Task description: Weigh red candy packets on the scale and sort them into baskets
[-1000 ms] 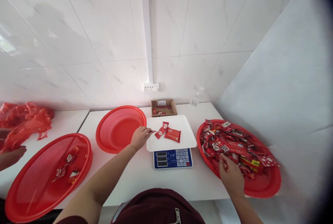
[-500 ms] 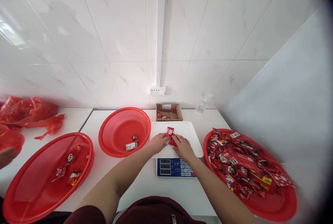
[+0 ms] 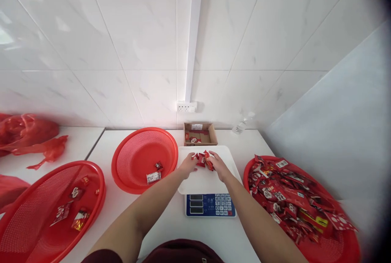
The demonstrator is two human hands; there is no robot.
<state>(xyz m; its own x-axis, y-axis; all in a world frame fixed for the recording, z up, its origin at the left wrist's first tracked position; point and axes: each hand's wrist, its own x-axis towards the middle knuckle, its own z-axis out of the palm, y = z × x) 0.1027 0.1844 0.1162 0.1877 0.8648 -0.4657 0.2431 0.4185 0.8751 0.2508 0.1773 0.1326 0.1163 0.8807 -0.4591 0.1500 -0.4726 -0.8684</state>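
Both my hands are over the white pan of the scale (image 3: 204,181). My left hand (image 3: 187,166) and my right hand (image 3: 218,165) are closed round a small bunch of red candy packets (image 3: 202,159) held between them just above the pan. Below the pan shows the scale's blue keypad and display (image 3: 210,205). To the left stands a red mesh basket (image 3: 128,173) with two small packets (image 3: 153,176) in it. At the right a large red basket (image 3: 330,246) holds a heap of red packets (image 3: 290,197).
A second large red basket (image 3: 27,222) with several packets sits at the near left. Red plastic bags (image 3: 30,136) lie at the far left. A small cardboard box (image 3: 200,133), a clear bottle (image 3: 241,124) and a wall socket (image 3: 187,107) stand behind the scale.
My right hand left the heap at the right and joined my left on the scale pan. Both closed on the packets and lifted them. Two packets now lie in the middle basket.
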